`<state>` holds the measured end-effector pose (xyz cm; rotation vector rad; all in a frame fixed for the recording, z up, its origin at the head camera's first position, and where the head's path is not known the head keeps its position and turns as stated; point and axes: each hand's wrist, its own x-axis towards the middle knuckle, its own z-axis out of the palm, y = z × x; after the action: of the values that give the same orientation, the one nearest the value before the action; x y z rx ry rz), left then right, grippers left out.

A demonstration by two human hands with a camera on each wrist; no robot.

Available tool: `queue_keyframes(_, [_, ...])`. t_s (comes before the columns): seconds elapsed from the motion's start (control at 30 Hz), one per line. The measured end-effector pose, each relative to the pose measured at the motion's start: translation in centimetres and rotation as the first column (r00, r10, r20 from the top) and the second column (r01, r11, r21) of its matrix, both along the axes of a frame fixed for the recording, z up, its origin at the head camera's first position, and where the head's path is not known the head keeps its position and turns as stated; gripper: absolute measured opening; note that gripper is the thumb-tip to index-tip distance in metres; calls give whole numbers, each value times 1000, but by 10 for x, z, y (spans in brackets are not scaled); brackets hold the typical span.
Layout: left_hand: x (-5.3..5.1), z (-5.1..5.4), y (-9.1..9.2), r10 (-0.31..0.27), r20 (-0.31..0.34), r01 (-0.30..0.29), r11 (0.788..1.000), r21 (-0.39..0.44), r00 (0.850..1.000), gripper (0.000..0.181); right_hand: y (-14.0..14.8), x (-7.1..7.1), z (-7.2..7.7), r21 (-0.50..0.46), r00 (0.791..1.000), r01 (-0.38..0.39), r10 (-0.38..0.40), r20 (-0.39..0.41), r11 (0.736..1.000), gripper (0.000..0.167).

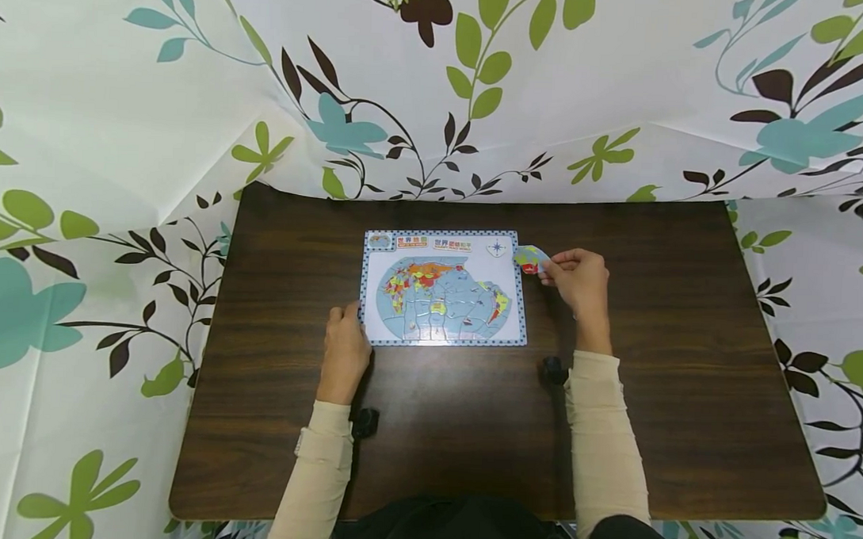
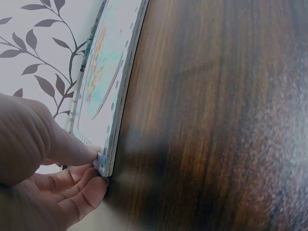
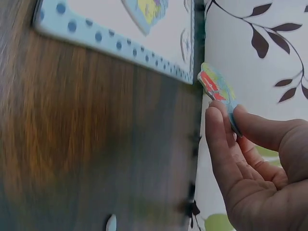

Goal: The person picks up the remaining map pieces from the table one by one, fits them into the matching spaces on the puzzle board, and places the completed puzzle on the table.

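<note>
A world map jigsaw puzzle [image 1: 441, 301] in a white board with a blue dotted border lies on the brown table. Its assembled map is mostly blue with coloured land, and bare white shows at the map's upper right. At the board's lower left corner, my left hand [image 1: 346, 352] pinches the edge; the left wrist view has the thumb [image 2: 79, 150] on top and fingers curled underneath. My right hand [image 1: 581, 287] holds a puzzle piece [image 1: 529, 259] between thumb and fingers, just by the board's upper right edge. Green, red and blue print shows on that piece [image 3: 218, 86].
The dark wood table [image 1: 685, 350] extends on both sides of the board. Behind it hangs a white cloth [image 1: 410, 78] printed with leaves. A small pale object [image 3: 111, 223], too cut off to identify, shows at the bottom of the right wrist view.
</note>
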<state>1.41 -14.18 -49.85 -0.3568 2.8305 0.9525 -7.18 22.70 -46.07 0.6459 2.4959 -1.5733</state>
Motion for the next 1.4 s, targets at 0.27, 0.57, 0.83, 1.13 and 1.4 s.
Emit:
queue_keyframes(0.27, [1, 1, 0, 2, -4, -2, 1000, 6, 1000, 41, -21, -9, -8, -12, 999, -47, 47, 8, 999, 26])
queue_keyframes(0.57, [1, -2, 2, 7, 5, -6, 1000, -4, 1000, 42, -38, -16, -13, 21, 994, -103, 102, 27, 994, 25])
queue_keyframes(0.83, [2, -2, 1, 0, -56, 0, 1000, 3, 998, 39, -49, -22, -16, 31, 989, -140, 139, 44, 990, 23])
queue_keyframes(1.13, [2, -2, 1, -4, -59, 4, 1000, -8, 998, 40, -58, -23, -20, 23, 984, -163, 161, 71, 986, 22])
queue_keyframes(1.4, [2, -4, 1, -4, -60, 3, 1000, -12, 998, 40, -61, -20, -23, 146, 982, -186, 177, 70, 972, 21])
